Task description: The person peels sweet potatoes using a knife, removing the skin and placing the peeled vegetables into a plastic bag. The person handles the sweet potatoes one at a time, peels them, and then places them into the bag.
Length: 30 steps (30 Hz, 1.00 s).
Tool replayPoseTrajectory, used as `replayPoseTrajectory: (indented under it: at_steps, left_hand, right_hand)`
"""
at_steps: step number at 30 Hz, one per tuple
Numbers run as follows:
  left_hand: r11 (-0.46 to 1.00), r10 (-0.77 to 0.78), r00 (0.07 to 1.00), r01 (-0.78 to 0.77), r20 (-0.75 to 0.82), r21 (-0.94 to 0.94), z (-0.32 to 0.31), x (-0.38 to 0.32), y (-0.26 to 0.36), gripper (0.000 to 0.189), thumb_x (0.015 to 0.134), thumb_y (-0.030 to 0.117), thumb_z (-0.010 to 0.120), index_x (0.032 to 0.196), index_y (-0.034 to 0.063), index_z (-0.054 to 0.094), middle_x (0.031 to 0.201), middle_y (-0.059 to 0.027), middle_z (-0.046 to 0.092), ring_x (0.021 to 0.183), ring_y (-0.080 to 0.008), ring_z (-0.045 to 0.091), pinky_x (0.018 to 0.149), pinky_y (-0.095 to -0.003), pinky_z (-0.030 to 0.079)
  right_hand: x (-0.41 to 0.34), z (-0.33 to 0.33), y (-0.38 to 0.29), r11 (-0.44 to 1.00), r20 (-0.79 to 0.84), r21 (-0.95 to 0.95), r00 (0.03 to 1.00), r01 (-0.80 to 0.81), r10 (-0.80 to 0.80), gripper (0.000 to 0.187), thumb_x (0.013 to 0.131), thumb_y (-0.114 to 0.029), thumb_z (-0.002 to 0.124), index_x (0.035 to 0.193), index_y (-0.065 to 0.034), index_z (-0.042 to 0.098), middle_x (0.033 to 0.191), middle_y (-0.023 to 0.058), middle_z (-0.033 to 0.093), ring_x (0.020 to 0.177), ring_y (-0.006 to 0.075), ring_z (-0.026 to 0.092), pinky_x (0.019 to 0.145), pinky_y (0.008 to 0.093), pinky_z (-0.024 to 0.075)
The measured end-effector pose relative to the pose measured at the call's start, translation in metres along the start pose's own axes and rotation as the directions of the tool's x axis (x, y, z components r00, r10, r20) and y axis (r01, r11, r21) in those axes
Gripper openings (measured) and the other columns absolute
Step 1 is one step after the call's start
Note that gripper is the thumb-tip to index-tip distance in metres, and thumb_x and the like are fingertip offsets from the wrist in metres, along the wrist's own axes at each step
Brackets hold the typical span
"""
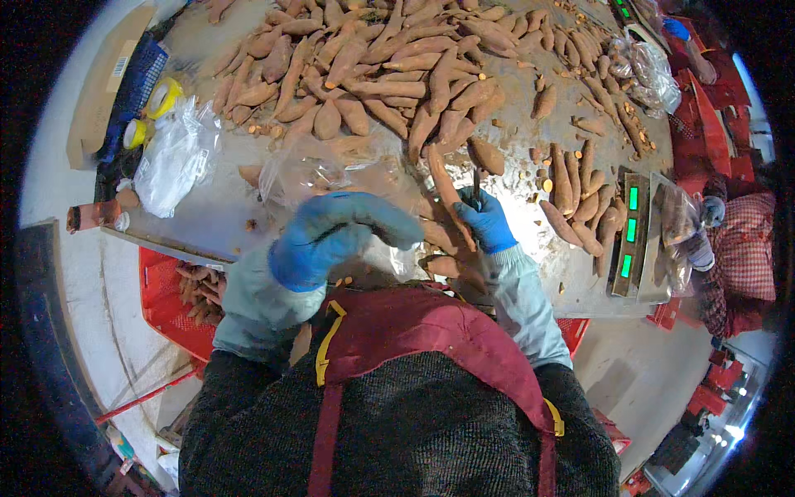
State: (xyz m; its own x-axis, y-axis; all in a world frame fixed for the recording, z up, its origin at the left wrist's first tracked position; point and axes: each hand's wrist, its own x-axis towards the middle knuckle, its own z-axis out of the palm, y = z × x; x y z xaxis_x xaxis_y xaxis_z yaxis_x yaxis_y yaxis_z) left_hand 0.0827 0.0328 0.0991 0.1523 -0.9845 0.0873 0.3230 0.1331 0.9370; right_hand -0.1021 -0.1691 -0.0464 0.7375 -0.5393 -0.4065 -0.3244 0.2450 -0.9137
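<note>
My left hand (329,239), in a blue glove, is blurred and bent over a clear plastic bag (397,258). Its fingers point right and down, and whether they grip the plastic cannot be made out. My right hand (487,220), also blue-gloved, is closed on a narrow dark tool (477,186), perhaps a knife, that sticks up from the fist. Against the thumb side of this hand runs a long, slender sweet potato (446,186). A short, thick sweet potato (486,155) sits just beyond the tool. More clear plastic (304,171) spreads on the table past my left hand.
Sweet potatoes (397,62) are heaped across the far table. A smaller group (581,199) lies beside a scale with green displays (630,230). White plastic bags (174,155) and yellow tape rolls (164,98) are at left. A red crate (168,304) stands below; a co-worker's gloved hand (713,211) is at right.
</note>
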Motion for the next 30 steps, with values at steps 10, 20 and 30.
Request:
replayPoseTrajectory:
  at_steps: [10,20,30]
  left_hand:
    - [0.911,-0.19,0.946,0.069,-0.263,-0.407,0.06,0.073,-0.105,0.037,0.086,0.011,0.052,0.121,0.0025,0.041,0.101,-0.0062,0.054,0.093,-0.015,0.052,0.084,-0.0277,0.041]
    - [0.987,-0.159,0.981,0.16,-0.11,0.008,0.065,0.072,-0.126,0.036,0.081,0.015,0.058,0.111,-0.002,0.05,0.098,-0.0049,0.056,0.091,-0.0115,0.049,0.084,-0.0262,0.04]
    - [0.602,-0.252,0.963,0.08,-0.094,-0.795,0.029,0.082,-0.107,0.042,0.084,0.013,0.056,0.122,0.0047,0.04,0.114,-0.0103,0.05,0.105,-0.0208,0.049,0.091,-0.0378,0.04]
  right_hand:
    - [-0.068,0.009,-0.039,0.912,-0.199,-0.171,0.894,0.373,-0.403,0.033,0.067,0.004,0.051,0.099,-0.0012,0.054,0.089,0.0092,0.055,0.082,0.0173,0.054,0.076,0.0283,0.0433]
    - [-0.059,-0.01,-0.066,0.516,-0.032,-0.785,0.81,0.343,-0.586,0.021,0.069,-0.008,0.057,0.09,-0.0074,0.054,0.078,0.0158,0.055,0.069,0.0355,0.055,0.058,0.0415,0.044]
    - [-0.036,-0.084,0.031,0.996,-0.2,-0.083,0.98,-0.03,0.013,0.02,0.074,-0.002,0.043,0.088,-0.0008,0.057,0.069,0.0135,0.057,0.061,0.0157,0.053,0.06,0.0287,0.0439]
